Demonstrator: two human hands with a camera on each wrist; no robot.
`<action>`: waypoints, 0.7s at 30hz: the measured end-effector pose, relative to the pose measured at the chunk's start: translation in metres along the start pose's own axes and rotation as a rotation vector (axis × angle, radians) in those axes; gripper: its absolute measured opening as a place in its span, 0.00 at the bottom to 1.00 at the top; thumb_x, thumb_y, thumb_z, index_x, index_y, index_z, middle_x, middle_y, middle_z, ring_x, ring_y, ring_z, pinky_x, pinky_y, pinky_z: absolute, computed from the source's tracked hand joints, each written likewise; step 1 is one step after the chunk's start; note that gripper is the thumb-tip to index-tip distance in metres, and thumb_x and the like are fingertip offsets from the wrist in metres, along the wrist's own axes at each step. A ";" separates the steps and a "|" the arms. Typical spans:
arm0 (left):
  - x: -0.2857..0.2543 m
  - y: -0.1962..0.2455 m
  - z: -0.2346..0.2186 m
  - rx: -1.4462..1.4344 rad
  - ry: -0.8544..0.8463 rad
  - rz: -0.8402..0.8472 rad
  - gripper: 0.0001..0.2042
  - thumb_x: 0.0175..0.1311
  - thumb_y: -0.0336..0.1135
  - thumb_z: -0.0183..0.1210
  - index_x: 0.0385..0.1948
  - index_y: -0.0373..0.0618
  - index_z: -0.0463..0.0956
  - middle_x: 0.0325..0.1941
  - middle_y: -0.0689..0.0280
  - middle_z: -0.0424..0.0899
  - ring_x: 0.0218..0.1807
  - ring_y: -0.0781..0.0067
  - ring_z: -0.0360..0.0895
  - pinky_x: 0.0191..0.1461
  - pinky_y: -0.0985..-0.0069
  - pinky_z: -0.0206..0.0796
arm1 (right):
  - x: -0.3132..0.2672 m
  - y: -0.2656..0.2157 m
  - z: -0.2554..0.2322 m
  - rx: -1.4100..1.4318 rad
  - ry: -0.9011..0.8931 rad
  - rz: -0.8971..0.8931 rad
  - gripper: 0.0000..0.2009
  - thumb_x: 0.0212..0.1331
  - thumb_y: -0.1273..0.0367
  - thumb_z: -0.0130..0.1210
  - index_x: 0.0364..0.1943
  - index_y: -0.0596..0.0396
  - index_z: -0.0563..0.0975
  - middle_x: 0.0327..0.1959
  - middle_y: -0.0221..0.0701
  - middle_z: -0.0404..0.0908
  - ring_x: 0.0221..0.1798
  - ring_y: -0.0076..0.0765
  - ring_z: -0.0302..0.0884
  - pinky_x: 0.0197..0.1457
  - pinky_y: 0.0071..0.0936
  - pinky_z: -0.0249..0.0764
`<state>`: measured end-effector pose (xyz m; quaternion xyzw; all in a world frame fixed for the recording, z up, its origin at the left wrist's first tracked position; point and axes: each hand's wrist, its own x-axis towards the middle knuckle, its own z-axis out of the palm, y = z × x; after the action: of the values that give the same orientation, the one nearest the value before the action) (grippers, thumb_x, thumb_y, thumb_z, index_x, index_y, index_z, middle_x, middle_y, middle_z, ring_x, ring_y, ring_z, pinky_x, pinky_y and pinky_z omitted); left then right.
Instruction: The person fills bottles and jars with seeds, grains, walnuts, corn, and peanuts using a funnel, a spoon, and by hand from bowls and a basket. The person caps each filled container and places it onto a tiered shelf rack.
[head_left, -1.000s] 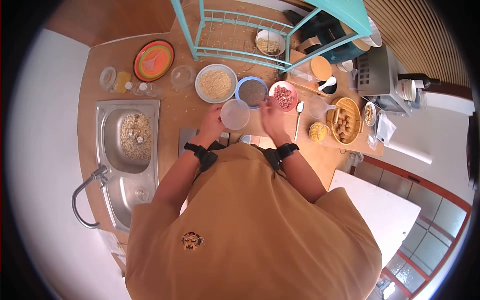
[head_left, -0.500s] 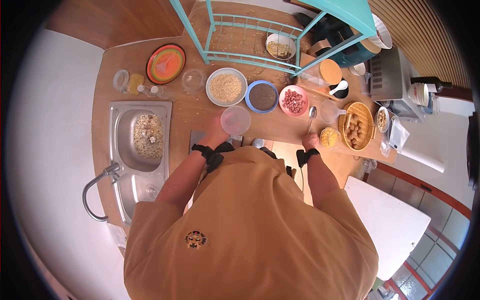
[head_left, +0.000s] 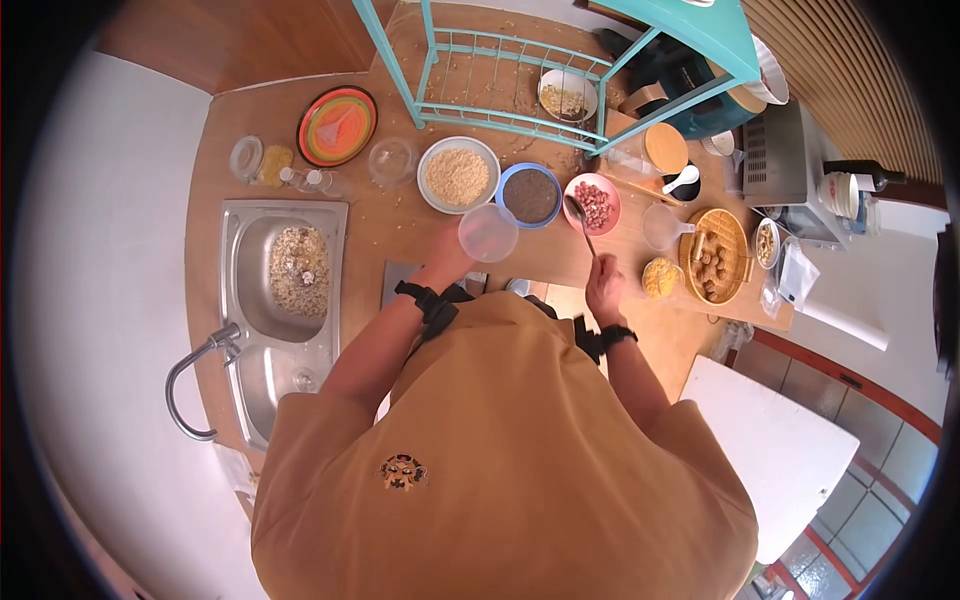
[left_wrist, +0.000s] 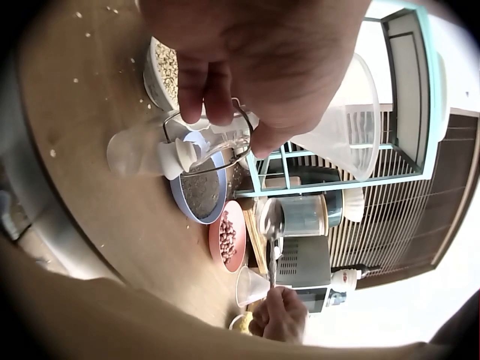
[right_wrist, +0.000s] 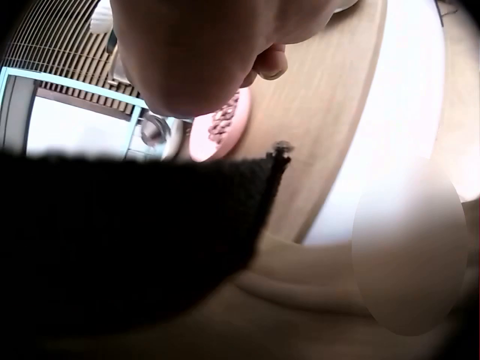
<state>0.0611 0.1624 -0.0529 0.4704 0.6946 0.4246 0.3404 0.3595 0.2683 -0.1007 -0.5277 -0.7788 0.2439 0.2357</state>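
Observation:
My left hand (head_left: 447, 256) holds a translucent funnel (head_left: 488, 233) with its wide mouth up. In the left wrist view the same hand's fingers curl at a clear neck with a wire clasp (left_wrist: 244, 154) and a white stopper (left_wrist: 176, 157), below the funnel; most of the vessel is hidden. My right hand (head_left: 605, 287) grips a metal spoon (head_left: 588, 240) by its handle. The spoon's bowl overlaps the pink bowl (head_left: 611, 224) of reddish peanuts (head_left: 597, 206) in the head view. In the left wrist view the spoon stands raised above the right fist, its bowl up.
Left of the peanuts are a blue bowl (head_left: 506, 208) of dark grains and a white bowl (head_left: 424, 190) of oats. A measuring cup (head_left: 660, 227), a jar of yellow bits (head_left: 660, 277) and a wicker basket (head_left: 745, 235) stand right. A sink (head_left: 340, 240) lies left; a turquoise rack (head_left: 500, 112) stands behind.
The right hand has gone from beside the funnel to the spoon on the counter, picked it up and brought it toward the peanuts. The left hand still holds the funnel.

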 end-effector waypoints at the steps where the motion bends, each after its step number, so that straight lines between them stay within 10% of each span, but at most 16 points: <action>1: 0.000 0.000 0.000 0.001 -0.003 0.003 0.18 0.55 0.38 0.63 0.47 0.43 0.78 0.44 0.55 0.82 0.45 0.54 0.80 0.47 0.67 0.72 | 0.013 -0.007 0.004 -0.015 0.017 -0.025 0.04 0.65 0.71 0.50 0.34 0.56 0.71 0.22 0.47 0.77 0.25 0.60 0.76 0.26 0.48 0.69; 10: 0.001 -0.001 -0.002 -0.008 -0.071 -0.020 0.19 0.57 0.38 0.62 0.49 0.40 0.77 0.46 0.54 0.83 0.47 0.62 0.81 0.50 0.69 0.71 | 0.051 -0.017 0.048 -0.144 -0.111 0.022 0.08 0.63 0.67 0.49 0.31 0.58 0.73 0.23 0.51 0.78 0.29 0.63 0.77 0.30 0.51 0.73; 16: 0.002 -0.005 -0.001 -0.015 0.006 0.055 0.14 0.56 0.38 0.61 0.42 0.43 0.80 0.40 0.53 0.83 0.42 0.50 0.79 0.44 0.64 0.72 | 0.043 -0.004 0.068 -0.063 -0.099 0.149 0.12 0.61 0.64 0.49 0.31 0.59 0.78 0.28 0.50 0.80 0.33 0.60 0.79 0.39 0.50 0.74; 21: 0.003 -0.008 0.003 -0.022 0.003 0.052 0.15 0.55 0.37 0.61 0.44 0.43 0.79 0.41 0.53 0.82 0.43 0.51 0.80 0.45 0.65 0.71 | 0.038 0.002 0.058 0.127 -0.082 0.306 0.15 0.58 0.61 0.54 0.33 0.61 0.81 0.23 0.46 0.79 0.27 0.41 0.78 0.36 0.37 0.72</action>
<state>0.0598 0.1643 -0.0614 0.4839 0.6781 0.4416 0.3331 0.3125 0.2971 -0.1422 -0.6136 -0.6815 0.3470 0.1967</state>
